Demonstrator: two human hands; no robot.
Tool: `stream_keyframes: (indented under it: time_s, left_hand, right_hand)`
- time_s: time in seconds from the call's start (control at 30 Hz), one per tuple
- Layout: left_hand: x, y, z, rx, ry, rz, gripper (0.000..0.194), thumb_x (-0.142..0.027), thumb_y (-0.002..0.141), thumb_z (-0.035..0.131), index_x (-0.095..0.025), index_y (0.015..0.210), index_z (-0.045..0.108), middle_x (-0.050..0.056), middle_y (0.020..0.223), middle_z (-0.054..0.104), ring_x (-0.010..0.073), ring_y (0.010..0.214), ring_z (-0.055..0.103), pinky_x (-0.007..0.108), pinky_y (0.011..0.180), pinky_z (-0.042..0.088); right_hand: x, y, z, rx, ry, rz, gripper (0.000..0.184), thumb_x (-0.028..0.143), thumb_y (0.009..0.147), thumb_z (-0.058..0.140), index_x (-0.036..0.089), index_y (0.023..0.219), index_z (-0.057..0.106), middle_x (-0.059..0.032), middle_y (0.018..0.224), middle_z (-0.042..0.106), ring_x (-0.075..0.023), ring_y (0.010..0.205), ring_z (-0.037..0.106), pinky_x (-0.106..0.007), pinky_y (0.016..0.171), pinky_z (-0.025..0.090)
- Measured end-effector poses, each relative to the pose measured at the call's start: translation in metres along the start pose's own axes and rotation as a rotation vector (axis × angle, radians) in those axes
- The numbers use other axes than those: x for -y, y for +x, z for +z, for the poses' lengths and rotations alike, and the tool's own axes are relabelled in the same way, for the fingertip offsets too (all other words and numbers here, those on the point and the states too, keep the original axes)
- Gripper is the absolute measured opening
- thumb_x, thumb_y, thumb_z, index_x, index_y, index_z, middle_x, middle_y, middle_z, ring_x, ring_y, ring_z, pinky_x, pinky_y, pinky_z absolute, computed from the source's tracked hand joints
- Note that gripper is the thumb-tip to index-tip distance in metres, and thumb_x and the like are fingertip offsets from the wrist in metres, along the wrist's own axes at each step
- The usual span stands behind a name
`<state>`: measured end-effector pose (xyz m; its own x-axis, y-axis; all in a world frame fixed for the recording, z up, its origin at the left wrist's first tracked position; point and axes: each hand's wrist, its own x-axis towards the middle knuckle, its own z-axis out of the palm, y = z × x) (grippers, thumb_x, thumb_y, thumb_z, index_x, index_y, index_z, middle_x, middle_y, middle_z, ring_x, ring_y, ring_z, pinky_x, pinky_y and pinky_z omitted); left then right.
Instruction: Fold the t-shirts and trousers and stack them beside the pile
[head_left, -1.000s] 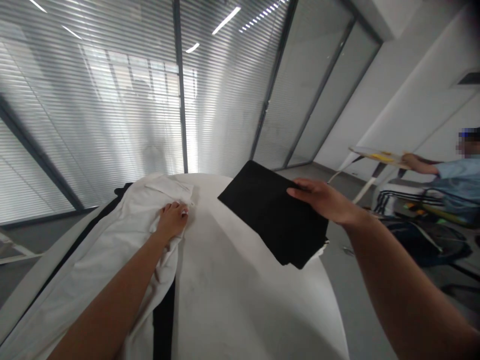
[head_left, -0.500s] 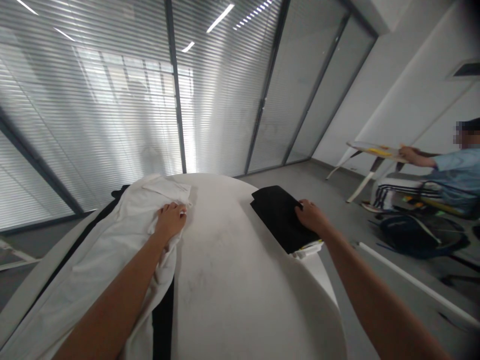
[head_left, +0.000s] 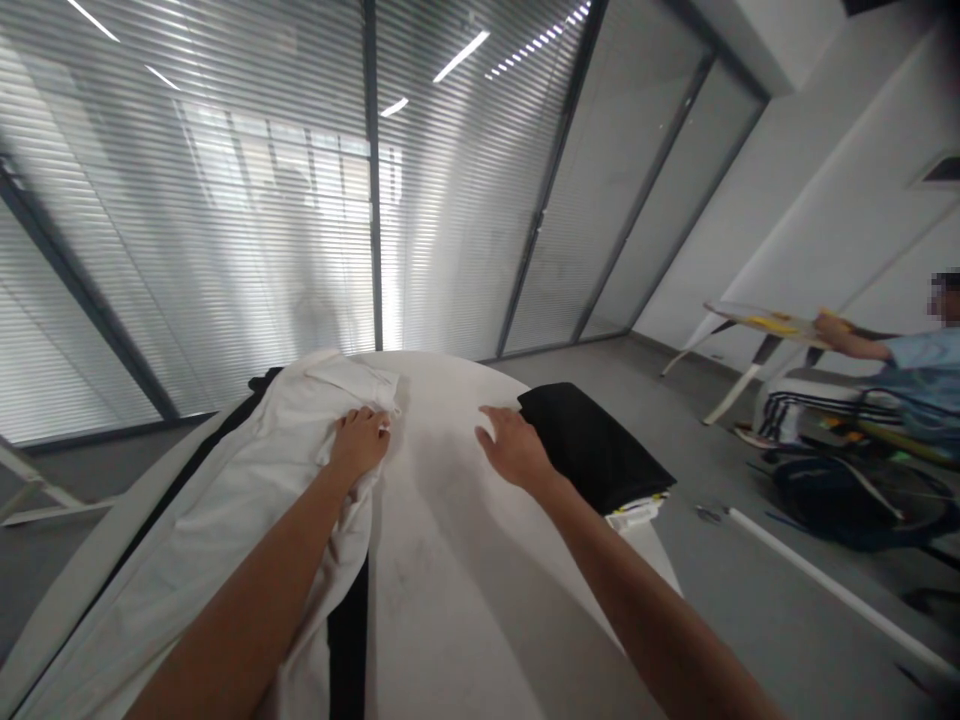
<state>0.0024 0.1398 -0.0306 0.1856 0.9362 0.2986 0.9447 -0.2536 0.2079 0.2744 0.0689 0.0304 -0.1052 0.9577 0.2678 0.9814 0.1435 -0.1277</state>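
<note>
My left hand (head_left: 362, 441) is closed, fingers curled on the upper right edge of a long white garment (head_left: 247, 500), whose exact kind I cannot make out. The garment lies spread and wrinkled over a piece of black cloth (head_left: 347, 650), which shows along both sides of it. My right hand (head_left: 515, 445) is open above the white table (head_left: 435, 580), its thumb and fingers apart and nothing in them. Just right of that hand sits a stack of folded cloth with a black top piece (head_left: 592, 445); white and yellow edges show beneath.
Behind the round table stands a glass partition with blinds (head_left: 300, 240). At the right, another person (head_left: 926, 360) sits at a small table (head_left: 765, 318) with yellow material on it. A dark bag (head_left: 832, 500) and a white pole (head_left: 832, 590) are on the floor.
My right hand has let go of the black folded cloth and moved left over the table. My left hand stays on the white garment. The view has shifted slightly.
</note>
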Motion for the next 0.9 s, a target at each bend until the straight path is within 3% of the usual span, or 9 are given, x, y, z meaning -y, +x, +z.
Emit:
stream_keyframes:
  time_s: [0.1, 0.23, 0.63, 0.77, 0.9]
  left_hand:
    - [0.0, 0.0, 0.0, -0.004, 0.008, 0.001, 0.028, -0.025, 0.085, 0.048, -0.024, 0.106, 0.066, 0.01, 0.11, 0.062, 0.0288, 0.107, 0.051, 0.044, 0.092, 0.036]
    - [0.0, 0.003, 0.001, -0.009, 0.027, -0.012, 0.028, -0.024, 0.084, 0.049, -0.024, 0.105, 0.067, 0.008, 0.108, 0.062, 0.0281, 0.106, 0.051, 0.043, 0.091, 0.037]
    - [-0.009, 0.003, -0.004, -0.017, -0.034, -0.039, 0.027, -0.022, 0.084, 0.048, -0.025, 0.101, 0.068, 0.006, 0.108, 0.064, 0.0241, 0.104, 0.056, 0.039, 0.092, 0.041]
    - [-0.006, -0.004, -0.023, -0.045, -0.011, -0.123, 0.03, -0.022, 0.083, 0.045, -0.022, 0.106, 0.065, 0.008, 0.109, 0.064, 0.0231, 0.102, 0.059, 0.036, 0.089, 0.044]
    - [0.024, -0.024, -0.054, 0.04, 0.111, -0.273, 0.039, -0.031, 0.084, 0.044, -0.019, 0.118, 0.059, 0.013, 0.11, 0.063, 0.0277, 0.101, 0.062, 0.039, 0.085, 0.047]
  right_hand:
    - [0.025, -0.003, 0.041, 0.053, -0.055, -0.026, 0.057, 0.048, 0.098, 0.031, 0.022, 0.149, 0.036, -0.0121, 0.152, 0.038, -0.0297, 0.139, 0.032, -0.047, 0.111, 0.025]
    - [0.03, -0.005, 0.073, 0.128, -0.089, -0.037, 0.057, 0.051, 0.098, 0.028, 0.026, 0.149, 0.036, -0.0107, 0.156, 0.031, -0.0319, 0.142, 0.026, -0.053, 0.112, 0.019]
    - [0.019, -0.003, 0.077, 0.061, -0.034, -0.064, 0.056, 0.054, 0.098, 0.028, 0.026, 0.144, 0.043, -0.0118, 0.152, 0.037, -0.0317, 0.139, 0.031, -0.054, 0.11, 0.021]
    - [0.017, -0.003, 0.077, 0.089, -0.023, -0.061, 0.057, 0.055, 0.097, 0.028, 0.027, 0.145, 0.041, -0.0113, 0.153, 0.037, -0.0316, 0.14, 0.029, -0.055, 0.11, 0.02]
    - [0.017, -0.004, 0.075, 0.098, -0.03, -0.055, 0.057, 0.054, 0.098, 0.027, 0.026, 0.145, 0.041, -0.0122, 0.154, 0.035, -0.0318, 0.14, 0.027, -0.055, 0.111, 0.018]
